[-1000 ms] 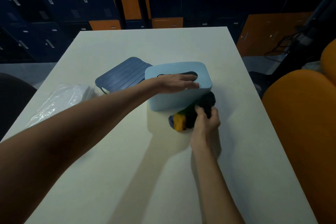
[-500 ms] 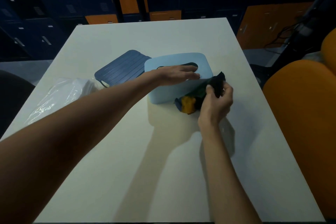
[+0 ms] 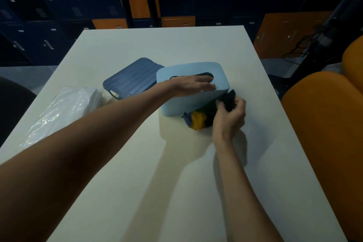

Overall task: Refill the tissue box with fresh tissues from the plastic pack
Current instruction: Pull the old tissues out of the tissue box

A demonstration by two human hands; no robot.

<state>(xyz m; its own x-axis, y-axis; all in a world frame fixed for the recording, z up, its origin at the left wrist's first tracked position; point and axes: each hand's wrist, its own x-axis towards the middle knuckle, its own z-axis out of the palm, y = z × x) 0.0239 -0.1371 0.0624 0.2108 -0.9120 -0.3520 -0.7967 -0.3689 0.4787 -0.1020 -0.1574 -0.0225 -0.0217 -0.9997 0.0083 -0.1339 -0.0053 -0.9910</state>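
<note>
Now the white table [image 3: 176, 163] carries everything for the job, and an orange chair [image 3: 324, 124] stands at its right side. The plastic pack [image 3: 59, 112] with the fresh tissues lies at the left edge of the table, well apart from the box; I cannot tell if it is opened. The light blue tissue box [image 3: 188, 104] sits near the middle, tilted, with its near right side a little off the table. Just beside it on the left lies a dark blue slatted lid [image 3: 131, 78]. From under the raised side comes a dark cloth bundle [image 3: 197, 122] with a yellow part, resting on the table against the box wall.

The left hand [image 3: 192, 85] lies flat on top of the box with straight fingers, the tips at the slot; it presses and grasps nothing. The right hand [image 3: 230, 116] pinches the dark end of the bundle with curled fingers.

I judge the step is to clear this bundle out, so the box is free for the refill. To do it well, the left hand should steady the box and hold the tilt, so the rim does not trap the cloth. The right hand should pull low and smoothly, without a jerk, because the box looks light and may slide toward the lid. If the soft cloth slips, a fuller grip is better.
</note>
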